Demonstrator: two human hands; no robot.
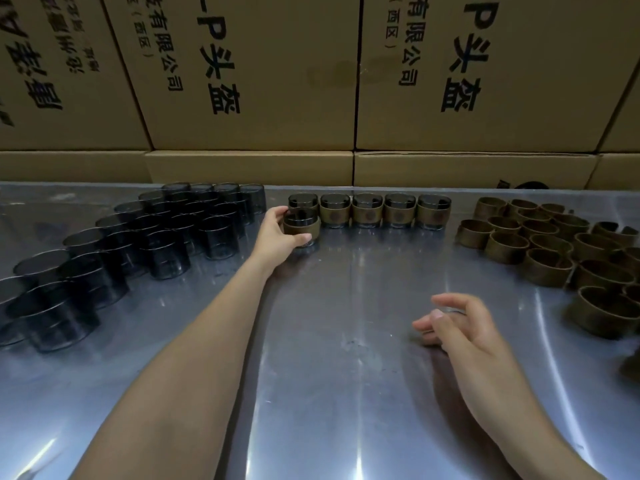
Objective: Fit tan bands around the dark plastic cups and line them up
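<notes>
Five banded cups [367, 210] stand side by side in a row along the back of the metal table [346, 375], each touching the next. A sixth banded cup [302, 227] sits just in front of the row's left end, upright on the table. Left hand [277, 233] grips it from the left: fingers curl round the far side at the rim, thumb presses the near side on the tan band. Right hand [457, 323] hovers low over the table, well apart from the cups, fingers loosely spread and slightly bent, holding nothing. Bare dark cups [152, 237] crowd the left of the table in diagonal rows. Loose tan bands [540, 244] lie in a pile on the right. Cardboard boxes [277, 81] are stacked behind the table.
</notes>
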